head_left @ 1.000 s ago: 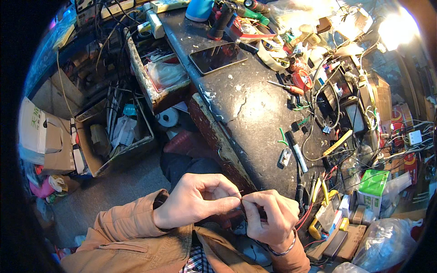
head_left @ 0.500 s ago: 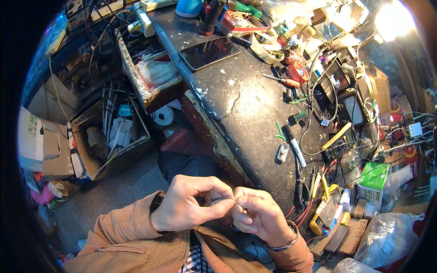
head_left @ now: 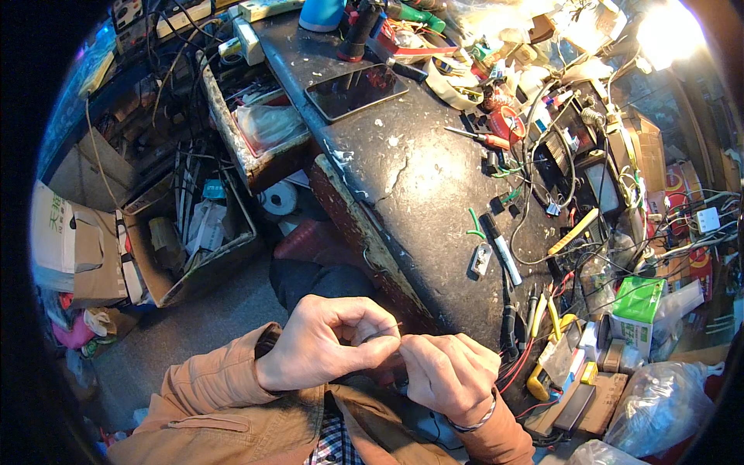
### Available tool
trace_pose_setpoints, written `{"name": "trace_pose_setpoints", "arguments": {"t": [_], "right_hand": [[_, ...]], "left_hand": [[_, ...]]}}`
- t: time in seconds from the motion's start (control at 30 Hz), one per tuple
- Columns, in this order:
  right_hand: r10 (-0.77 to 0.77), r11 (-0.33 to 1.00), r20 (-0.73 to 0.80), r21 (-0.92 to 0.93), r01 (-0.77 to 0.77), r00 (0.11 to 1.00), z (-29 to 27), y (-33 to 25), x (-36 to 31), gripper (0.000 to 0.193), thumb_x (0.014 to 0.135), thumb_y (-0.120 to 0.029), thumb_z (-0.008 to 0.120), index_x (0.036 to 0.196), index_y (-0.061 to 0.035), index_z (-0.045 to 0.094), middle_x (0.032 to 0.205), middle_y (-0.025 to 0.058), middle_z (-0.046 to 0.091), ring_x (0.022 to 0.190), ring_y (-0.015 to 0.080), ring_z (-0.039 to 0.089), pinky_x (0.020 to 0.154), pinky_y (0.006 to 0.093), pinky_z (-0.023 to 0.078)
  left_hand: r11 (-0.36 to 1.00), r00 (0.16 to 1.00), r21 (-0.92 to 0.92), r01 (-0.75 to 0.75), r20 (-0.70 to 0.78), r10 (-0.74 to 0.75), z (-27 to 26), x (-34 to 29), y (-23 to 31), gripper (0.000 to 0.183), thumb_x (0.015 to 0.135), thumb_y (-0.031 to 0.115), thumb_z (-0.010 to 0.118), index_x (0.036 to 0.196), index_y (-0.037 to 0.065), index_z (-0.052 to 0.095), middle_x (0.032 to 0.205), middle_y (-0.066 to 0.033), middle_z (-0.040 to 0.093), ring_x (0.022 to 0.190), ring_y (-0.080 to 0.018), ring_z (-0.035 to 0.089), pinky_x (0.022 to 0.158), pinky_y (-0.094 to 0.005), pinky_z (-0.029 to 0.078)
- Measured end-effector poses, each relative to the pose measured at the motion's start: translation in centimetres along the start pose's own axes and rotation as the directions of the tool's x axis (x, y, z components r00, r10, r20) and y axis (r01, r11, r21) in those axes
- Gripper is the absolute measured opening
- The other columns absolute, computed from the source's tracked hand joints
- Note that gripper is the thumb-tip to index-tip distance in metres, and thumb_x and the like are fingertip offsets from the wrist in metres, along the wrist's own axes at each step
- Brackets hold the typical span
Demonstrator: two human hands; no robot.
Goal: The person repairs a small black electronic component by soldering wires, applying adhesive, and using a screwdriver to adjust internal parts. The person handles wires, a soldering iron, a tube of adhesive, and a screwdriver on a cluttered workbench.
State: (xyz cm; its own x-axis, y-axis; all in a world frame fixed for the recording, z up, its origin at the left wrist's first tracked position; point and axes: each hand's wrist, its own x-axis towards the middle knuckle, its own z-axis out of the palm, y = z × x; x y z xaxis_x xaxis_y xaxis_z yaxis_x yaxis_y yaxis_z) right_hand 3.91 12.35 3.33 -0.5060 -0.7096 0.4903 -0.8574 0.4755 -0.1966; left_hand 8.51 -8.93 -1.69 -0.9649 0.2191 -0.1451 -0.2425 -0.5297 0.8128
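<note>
Scuffed black counter [head_left: 372,163], lit by a glaring white lamp [head_left: 673,35], carries a flat black phone [head_left: 356,91] and a black-and-white marker pen [head_left: 501,249]. Work position, as viewed from where I stand: off the counter's near edge, in front of the wearer's tan jacket [head_left: 232,411].

Left hand [head_left: 329,349]: thumb and index fingertip pressed together, apparently clamped on a thin, dark sliver of unclear material [head_left: 401,325], whose end projects just above the pinch. Right hand [head_left: 452,372]: fingers curled, tips against or just beside the left fingertips; whether they grip the sliver cannot be told, as its remainder is hidden.

Handling, by judgement: the part should be very light and easy to drop. Stiffness cannot be determined; if wire-like, expect it to bend under side load. Take hold close to the projecting end, using fingertip pads only; apply light pressure and avoid twisting. Support the opposite end separately.
</note>
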Motion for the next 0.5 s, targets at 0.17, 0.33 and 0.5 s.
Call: {"name": "trace_pose_setpoints", "arguments": {"t": [0.17,0.33,0.5], "right_hand": [[0.532,0.484,0.458,0.525,-0.7,0.712,-1.1,-0.5,0.4,0.003,0.102,-0.005,0.074,0.101,-0.0021,0.075,0.076,0.0032,0.068,0.063,0.0126,0.065,0.059,0.0252,0.05],[0.247,-0.592,0.9,0.434,-0.68,0.36,-0.8,1.2,0.0,0.024,0.113,-0.023,0.064,0.098,-0.0042,0.068,0.07,-0.0063,0.046,0.056,0.0035,0.036,0.05,0.0236,0.026],[0.549,0.186,0.592,0.602,-0.777,0.59,-0.9,0.3,-0.7,0.018,0.109,-0.017,0.067,0.098,-0.0029,0.072,0.067,-0.0005,0.057,0.05,0.0097,0.052,0.047,0.0279,0.039]], "left_hand": [[0.956,0.993,0.268,-0.115,0.029,0.111,-0.3,-0.1,0.3,0.01,0.098,0.002,0.084,0.106,-0.002,0.081,0.09,-0.0018,0.077,0.078,-0.0038,0.066,0.068,-0.021,0.053],[0.901,0.975,0.373,-0.223,0.091,0.204,-0.3,0.2,0.2,0.008,0.097,0.001,0.084,0.105,-0.002,0.081,0.088,-0.0011,0.077,0.078,-0.0025,0.065,0.066,-0.0207,0.052],[0.964,0.991,0.229,-0.133,0.006,0.135,-0.4,0.4,0.1,0.006,0.097,0.0,0.083,0.103,-0.002,0.081,0.09,-0.0025,0.078,0.078,-0.0034,0.067,0.067,-0.0217,0.054]]}}
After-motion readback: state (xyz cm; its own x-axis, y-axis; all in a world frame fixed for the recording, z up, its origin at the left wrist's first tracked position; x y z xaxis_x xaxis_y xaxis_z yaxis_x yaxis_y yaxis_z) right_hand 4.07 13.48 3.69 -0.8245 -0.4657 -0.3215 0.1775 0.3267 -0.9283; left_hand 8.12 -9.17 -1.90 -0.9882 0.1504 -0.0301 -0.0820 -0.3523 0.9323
